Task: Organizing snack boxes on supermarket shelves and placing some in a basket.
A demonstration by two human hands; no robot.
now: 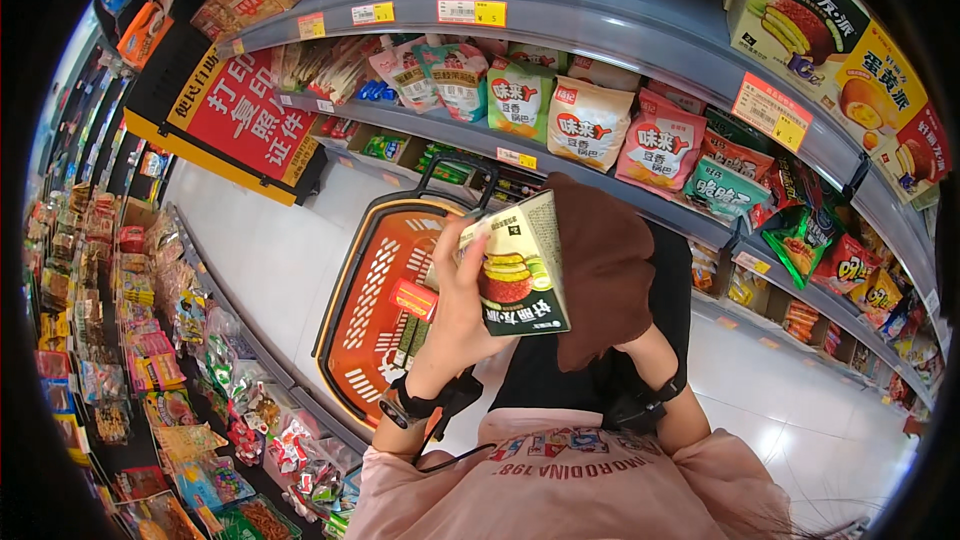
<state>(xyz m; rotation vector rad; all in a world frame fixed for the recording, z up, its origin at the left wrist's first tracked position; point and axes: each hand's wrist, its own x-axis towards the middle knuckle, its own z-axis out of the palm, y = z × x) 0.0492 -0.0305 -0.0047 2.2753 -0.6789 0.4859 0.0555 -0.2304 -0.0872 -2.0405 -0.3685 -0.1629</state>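
Note:
My left hand (pixel 458 295) is closed around the side of a cream and dark-green snack box (pixel 510 275) with a picture of a layered cake on it. A brown cloth (pixel 603 270) lies against the box's right side. The cloth is held up by my right hand (pixel 636 340), whose fingers are hidden under its folds. Below my left hand, an orange shopping basket (pixel 345 285) with a black handle stands on the floor. In it lie a red packet (pixel 415 298) and some green striped packs (pixel 405 340), partly covered by my left arm.
Shelves (pixel 660 25) of bagged snacks curve along the front and right. Similar snack boxes (pixel 795 15) stand on the upper shelf at right. A red and yellow sign stand (pixel 235 110) is at the far left. Another rack (pixel 170 340) of packaged snacks runs down the left.

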